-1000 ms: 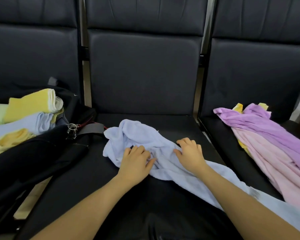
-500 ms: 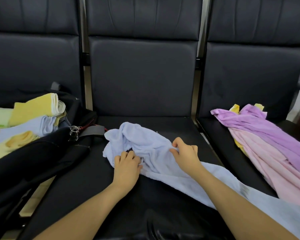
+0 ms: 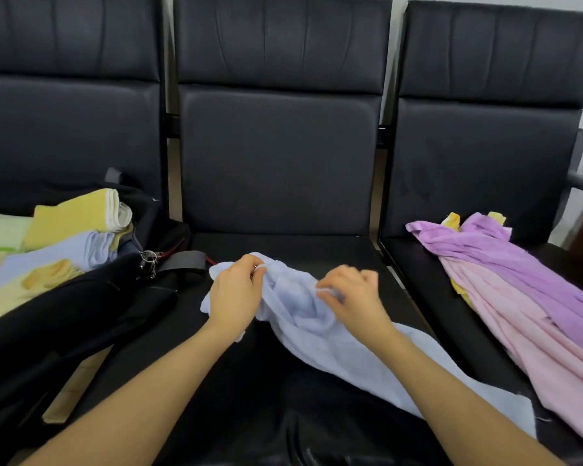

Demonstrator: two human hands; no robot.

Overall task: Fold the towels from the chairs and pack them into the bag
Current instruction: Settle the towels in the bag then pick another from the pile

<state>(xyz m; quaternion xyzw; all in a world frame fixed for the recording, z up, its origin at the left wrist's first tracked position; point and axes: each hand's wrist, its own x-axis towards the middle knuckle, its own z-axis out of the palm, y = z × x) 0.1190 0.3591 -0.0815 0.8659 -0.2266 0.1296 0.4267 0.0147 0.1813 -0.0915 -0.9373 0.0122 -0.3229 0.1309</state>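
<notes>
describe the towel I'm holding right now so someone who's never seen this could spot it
Of three black padded chairs, look at the middle chair. On its seat lies a crumpled pale blue terry towel, pinched by the left hand and right hand. Unlike its neighbours, it is unfolded, alone.

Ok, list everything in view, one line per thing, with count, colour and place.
chairs: three, black, side by side across the view.
light blue towel: one, crumpled on the middle chair's seat, trailing toward the lower right.
purple towel: one, on the right chair, on top of the pile.
pink towel: one, right chair, beside and under the purple one.
yellow towel: at least one, peeking out under that pile.
bag: one, black, on the left chair.
folded towels: several, yellow, blue and green, in the bag.
left hand: pinches the light blue towel.
right hand: pinches the same towel.
</notes>
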